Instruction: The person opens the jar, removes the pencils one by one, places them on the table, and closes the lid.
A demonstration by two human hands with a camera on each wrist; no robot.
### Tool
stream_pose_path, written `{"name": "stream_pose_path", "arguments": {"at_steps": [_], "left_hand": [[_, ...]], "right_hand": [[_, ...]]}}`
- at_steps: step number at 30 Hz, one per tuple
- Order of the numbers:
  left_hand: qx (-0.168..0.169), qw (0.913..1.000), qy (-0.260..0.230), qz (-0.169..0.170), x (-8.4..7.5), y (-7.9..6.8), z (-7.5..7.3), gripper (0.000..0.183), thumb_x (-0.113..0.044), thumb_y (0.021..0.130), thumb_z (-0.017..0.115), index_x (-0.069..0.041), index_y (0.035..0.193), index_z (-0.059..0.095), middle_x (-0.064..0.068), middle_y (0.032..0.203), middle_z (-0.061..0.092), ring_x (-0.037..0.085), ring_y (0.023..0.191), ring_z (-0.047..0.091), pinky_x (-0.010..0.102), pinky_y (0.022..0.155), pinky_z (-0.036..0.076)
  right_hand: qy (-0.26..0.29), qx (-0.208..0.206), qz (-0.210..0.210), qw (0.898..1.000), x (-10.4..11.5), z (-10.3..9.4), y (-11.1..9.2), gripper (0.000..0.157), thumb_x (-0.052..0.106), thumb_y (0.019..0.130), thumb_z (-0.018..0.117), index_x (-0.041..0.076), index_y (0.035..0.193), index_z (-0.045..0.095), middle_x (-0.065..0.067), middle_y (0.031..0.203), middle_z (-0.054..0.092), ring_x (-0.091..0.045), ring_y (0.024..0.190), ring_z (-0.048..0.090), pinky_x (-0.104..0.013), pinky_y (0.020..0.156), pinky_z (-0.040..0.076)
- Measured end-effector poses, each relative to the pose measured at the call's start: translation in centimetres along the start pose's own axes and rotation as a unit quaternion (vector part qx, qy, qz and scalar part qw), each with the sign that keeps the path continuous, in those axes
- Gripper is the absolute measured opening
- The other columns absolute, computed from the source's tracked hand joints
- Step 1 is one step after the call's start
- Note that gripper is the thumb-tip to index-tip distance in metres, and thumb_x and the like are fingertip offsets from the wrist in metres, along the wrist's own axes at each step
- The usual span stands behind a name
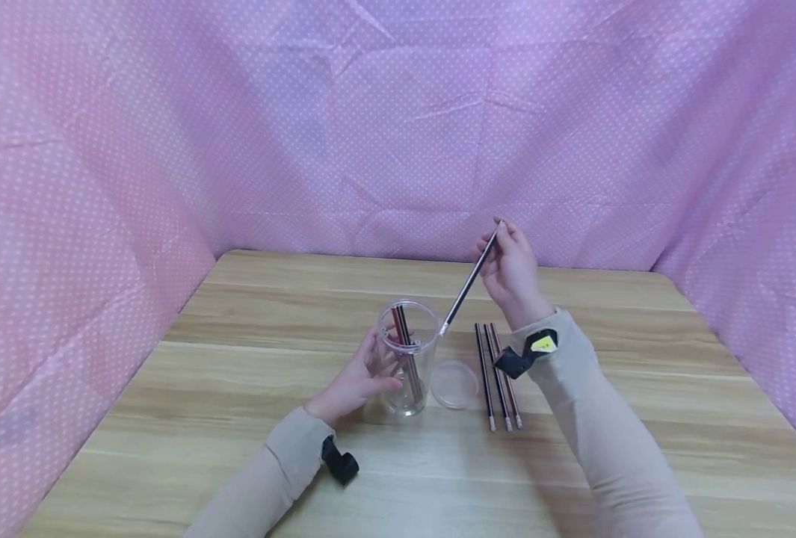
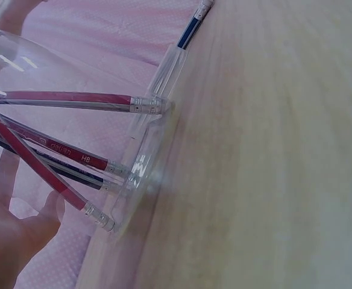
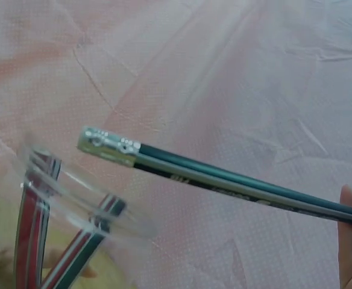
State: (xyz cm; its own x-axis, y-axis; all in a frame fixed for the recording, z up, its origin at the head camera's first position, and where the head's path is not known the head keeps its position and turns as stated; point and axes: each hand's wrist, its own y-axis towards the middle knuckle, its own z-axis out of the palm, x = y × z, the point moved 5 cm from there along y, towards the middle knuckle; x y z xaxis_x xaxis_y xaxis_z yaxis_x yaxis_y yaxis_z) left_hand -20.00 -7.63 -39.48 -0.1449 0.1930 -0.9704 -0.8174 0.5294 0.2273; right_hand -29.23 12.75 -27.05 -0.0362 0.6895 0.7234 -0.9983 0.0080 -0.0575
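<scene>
A clear plastic jar stands on the table, and my left hand holds it from the left, thumb in front and fingers behind. Several red and dark pencils lean inside it, eraser ends at the bottom in the left wrist view. My right hand pinches a black-and-silver striped pencil near its upper end. That pencil slants down to the left, its eraser end just beside the jar's rim, outside it. A round clear lid lies to the right of the jar.
Three pencils lie side by side on the wooden table, right of the lid, below my right wrist. Pink dotted cloth hangs behind the table and along both sides.
</scene>
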Motion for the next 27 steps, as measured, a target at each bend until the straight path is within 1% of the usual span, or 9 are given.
{"name": "stream_pose_path", "arguments": {"at_steps": [4, 7, 9, 13, 16, 19, 21, 24, 27], "left_hand": [[-0.002, 1.0, -0.001, 0.003, -0.2, -0.1, 0.1, 0.092, 0.01, 0.077, 0.062, -0.008, 0.148, 0.007, 0.021, 0.155, 0.018, 0.038, 0.142, 0.019, 0.053, 0.115, 0.016], [-0.001, 1.0, 0.005, 0.001, -0.2, -0.2, 0.2, 0.085, 0.01, 0.077, 0.061, -0.007, 0.145, 0.012, 0.023, 0.155, 0.018, 0.04, 0.142, 0.018, 0.054, 0.115, 0.016], [0.001, 0.9999, 0.012, -0.001, -0.2, -0.2, 0.2, 0.079, 0.007, 0.078, 0.062, -0.008, 0.141, 0.016, 0.023, 0.154, 0.019, 0.041, 0.142, 0.018, 0.054, 0.115, 0.016], [0.005, 0.9996, 0.029, -0.002, -0.1, -0.3, 0.2, 0.072, -0.001, 0.08, 0.065, -0.014, 0.136, 0.022, 0.023, 0.154, 0.02, 0.041, 0.141, 0.019, 0.053, 0.114, 0.019], [0.006, 0.9995, 0.03, -0.002, 0.0, -0.3, 0.3, 0.075, -0.002, 0.08, 0.065, -0.015, 0.139, 0.021, 0.024, 0.154, 0.019, 0.041, 0.141, 0.02, 0.053, 0.114, 0.02], [0.001, 0.9998, 0.015, -0.01, -0.2, -0.2, 0.3, 0.08, 0.004, 0.079, 0.064, -0.011, 0.142, 0.017, 0.024, 0.154, 0.018, 0.04, 0.142, 0.019, 0.052, 0.115, 0.019], [-0.001, 0.9999, 0.005, -0.012, -0.3, -0.2, 0.4, 0.083, 0.007, 0.078, 0.062, -0.009, 0.144, 0.014, 0.024, 0.154, 0.018, 0.039, 0.142, 0.019, 0.051, 0.115, 0.018], [-0.004, 0.9999, -0.005, -0.013, -0.3, -0.1, 0.4, 0.085, 0.009, 0.078, 0.062, -0.008, 0.144, 0.012, 0.024, 0.154, 0.018, 0.038, 0.142, 0.018, 0.049, 0.116, 0.018], [-0.004, 0.9999, -0.009, -0.014, -0.3, -0.2, 0.5, 0.085, 0.009, 0.078, 0.062, -0.008, 0.144, 0.012, 0.024, 0.154, 0.018, 0.037, 0.142, 0.018, 0.046, 0.116, 0.018]], "right_hand": [[0.004, -0.011, 0.026, 1.0, -0.7, -1.3, -0.1, 0.013, 0.018, 0.102, 0.033, 0.013, 0.108, 0.044, 0.0, 0.072, 0.054, -0.008, 0.058, 0.054, -0.018, 0.057, 0.052], [-0.018, -0.016, 0.042, 0.999, -1.5, -2.4, -0.4, 0.013, 0.018, 0.102, 0.033, 0.013, 0.108, 0.043, 0.001, 0.073, 0.053, -0.008, 0.059, 0.052, -0.017, 0.058, 0.052], [-0.041, -0.019, 0.052, 0.998, -2.0, -3.1, -0.6, 0.013, 0.019, 0.102, 0.032, 0.013, 0.107, 0.043, 0.001, 0.074, 0.052, -0.007, 0.059, 0.051, -0.016, 0.057, 0.051], [-0.092, -0.013, 0.066, 0.994, -2.8, -4.4, -0.8, 0.013, 0.019, 0.103, 0.031, 0.015, 0.104, 0.043, 0.002, 0.074, 0.05, -0.005, 0.06, 0.048, -0.014, 0.058, 0.05], [-0.125, -0.01, 0.073, 0.989, -3.3, -5.5, -1.0, 0.013, 0.018, 0.103, 0.031, 0.016, 0.103, 0.044, 0.003, 0.073, 0.051, -0.005, 0.06, 0.049, -0.015, 0.06, 0.051], [-0.155, -0.008, 0.077, 0.985, -3.6, -6.6, -1.1, 0.013, 0.017, 0.103, 0.031, 0.017, 0.105, 0.044, 0.004, 0.071, 0.052, -0.005, 0.059, 0.05, -0.015, 0.06, 0.051], [-0.168, -0.001, 0.079, 0.983, -3.7, -7.2, -1.1, 0.013, 0.016, 0.103, 0.03, 0.016, 0.107, 0.043, 0.004, 0.07, 0.051, -0.005, 0.058, 0.05, -0.014, 0.057, 0.049], [-0.182, 0.009, 0.083, 0.98, -3.7, -8.1, -1.1, 0.014, 0.017, 0.103, 0.03, 0.017, 0.11, 0.042, 0.004, 0.071, 0.051, -0.005, 0.058, 0.049, -0.014, 0.058, 0.049], [-0.194, 0.014, 0.089, 0.977, -3.5, -9.2, -1.0, 0.014, 0.018, 0.103, 0.031, 0.017, 0.112, 0.042, 0.005, 0.072, 0.052, -0.004, 0.061, 0.052, -0.016, 0.062, 0.053]]}}
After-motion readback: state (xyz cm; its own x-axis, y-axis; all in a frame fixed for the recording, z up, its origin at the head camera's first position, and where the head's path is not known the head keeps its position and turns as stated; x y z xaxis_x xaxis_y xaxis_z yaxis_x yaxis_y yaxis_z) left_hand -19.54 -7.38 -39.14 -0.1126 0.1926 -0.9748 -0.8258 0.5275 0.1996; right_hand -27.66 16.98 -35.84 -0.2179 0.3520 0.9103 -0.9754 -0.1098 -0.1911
